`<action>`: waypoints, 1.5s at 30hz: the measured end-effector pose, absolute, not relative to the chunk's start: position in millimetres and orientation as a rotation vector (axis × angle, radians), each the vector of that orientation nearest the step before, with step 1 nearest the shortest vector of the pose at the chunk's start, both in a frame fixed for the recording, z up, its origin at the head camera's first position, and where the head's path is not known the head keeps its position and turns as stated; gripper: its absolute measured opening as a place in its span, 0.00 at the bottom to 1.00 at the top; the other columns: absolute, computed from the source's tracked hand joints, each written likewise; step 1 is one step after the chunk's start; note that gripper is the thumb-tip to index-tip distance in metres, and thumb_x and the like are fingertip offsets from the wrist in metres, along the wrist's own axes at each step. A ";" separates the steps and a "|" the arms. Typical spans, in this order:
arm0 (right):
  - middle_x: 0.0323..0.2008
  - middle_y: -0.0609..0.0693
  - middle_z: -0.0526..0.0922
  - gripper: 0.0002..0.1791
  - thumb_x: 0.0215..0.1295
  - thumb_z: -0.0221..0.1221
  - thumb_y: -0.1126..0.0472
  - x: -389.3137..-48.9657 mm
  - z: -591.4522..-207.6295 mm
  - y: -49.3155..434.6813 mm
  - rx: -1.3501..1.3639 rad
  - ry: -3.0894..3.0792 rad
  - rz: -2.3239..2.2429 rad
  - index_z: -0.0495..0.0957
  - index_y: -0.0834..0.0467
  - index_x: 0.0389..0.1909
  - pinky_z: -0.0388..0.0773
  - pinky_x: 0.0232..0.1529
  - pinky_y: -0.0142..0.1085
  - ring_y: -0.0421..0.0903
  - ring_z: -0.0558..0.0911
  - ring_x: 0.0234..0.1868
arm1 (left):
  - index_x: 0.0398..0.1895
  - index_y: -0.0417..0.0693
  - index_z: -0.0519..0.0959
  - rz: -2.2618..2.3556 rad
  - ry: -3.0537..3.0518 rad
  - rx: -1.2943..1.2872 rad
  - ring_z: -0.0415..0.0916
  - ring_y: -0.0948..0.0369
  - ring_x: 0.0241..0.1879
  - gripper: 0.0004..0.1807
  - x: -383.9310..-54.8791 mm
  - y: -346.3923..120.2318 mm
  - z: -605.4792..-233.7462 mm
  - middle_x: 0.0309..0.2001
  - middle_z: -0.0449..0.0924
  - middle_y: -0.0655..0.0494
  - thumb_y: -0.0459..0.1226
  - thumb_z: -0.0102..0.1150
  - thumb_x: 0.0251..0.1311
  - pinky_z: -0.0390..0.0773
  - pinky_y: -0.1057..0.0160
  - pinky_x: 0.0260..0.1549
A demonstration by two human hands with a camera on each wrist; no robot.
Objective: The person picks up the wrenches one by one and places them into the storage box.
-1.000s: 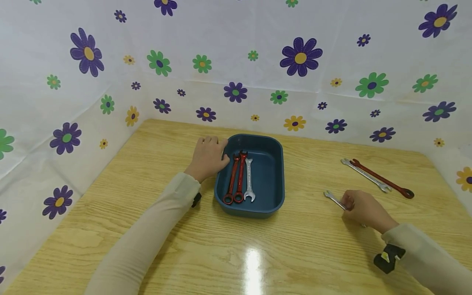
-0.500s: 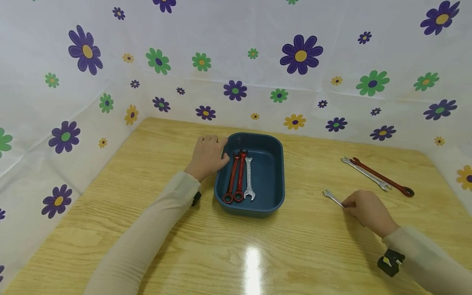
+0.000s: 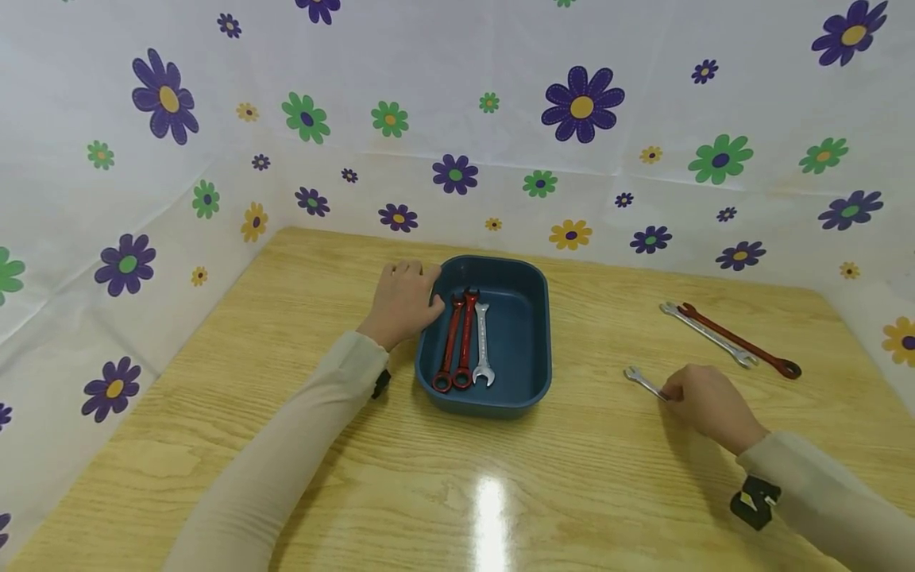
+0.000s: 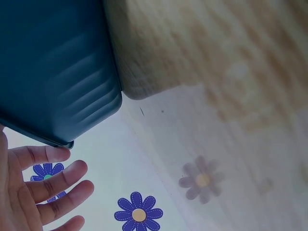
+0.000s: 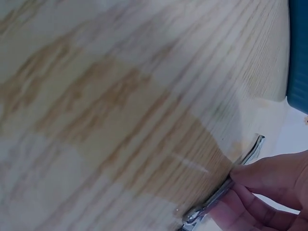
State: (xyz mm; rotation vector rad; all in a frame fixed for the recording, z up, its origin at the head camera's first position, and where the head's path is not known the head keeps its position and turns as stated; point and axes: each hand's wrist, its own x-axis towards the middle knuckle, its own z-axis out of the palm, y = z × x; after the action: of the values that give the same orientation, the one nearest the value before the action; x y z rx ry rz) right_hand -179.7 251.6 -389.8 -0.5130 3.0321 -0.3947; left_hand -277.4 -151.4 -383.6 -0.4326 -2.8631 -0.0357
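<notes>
Right hand (image 3: 711,405) pinches a silver wrench (image 3: 646,383), right of the blue bin (image 3: 488,407).
Two red wrenches (image 3: 466,342) and a second silver one (image 3: 482,345) lie inside it; farther back, a wrench pair (image 3: 736,337) lies right of it and the left hand (image 3: 400,303), fingers loose, touches its left rim.
</notes>
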 end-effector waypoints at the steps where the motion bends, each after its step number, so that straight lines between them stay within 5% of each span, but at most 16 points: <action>1: 0.24 0.55 0.84 0.02 0.50 0.64 0.71 -179.7 -390.2 251.3 -0.512 3.037 -0.398 0.83 0.67 0.25 0.77 0.27 0.41 0.45 0.80 0.25 | 0.58 0.47 0.71 -0.033 -2.864 -0.431 0.74 0.47 0.50 0.24 -277.5 -151.5 -383.6 0.50 0.77 0.42 0.45 0.50 0.59 0.68 0.46 0.54; 9: 0.21 0.52 0.82 0.02 0.51 0.63 0.70 -181.3 -394.9 252.4 -0.508 3.049 -0.395 0.82 0.64 0.23 0.71 0.23 0.37 0.41 0.71 0.21 | 0.59 0.47 0.70 -0.033 -2.888 -0.429 0.74 0.46 0.51 0.24 -276.7 -150.9 -382.4 0.51 0.77 0.42 0.45 0.50 0.60 0.68 0.45 0.55; 45: 0.24 0.54 0.82 0.06 0.46 0.62 0.67 -192.5 -391.0 255.8 -0.387 2.916 -0.471 0.81 0.65 0.27 0.74 0.26 0.41 0.44 0.77 0.25 | 0.60 0.47 0.70 -0.043 -2.881 -0.427 0.75 0.47 0.49 0.25 -277.1 -152.7 -384.5 0.49 0.78 0.43 0.46 0.49 0.60 0.69 0.46 0.54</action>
State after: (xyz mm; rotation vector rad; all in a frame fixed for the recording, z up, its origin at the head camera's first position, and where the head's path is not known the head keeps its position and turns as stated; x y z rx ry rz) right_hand -192.5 255.8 -391.0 -0.3869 2.9155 -0.4711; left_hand -277.1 -152.7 -384.5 -0.4268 -2.8810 -0.0431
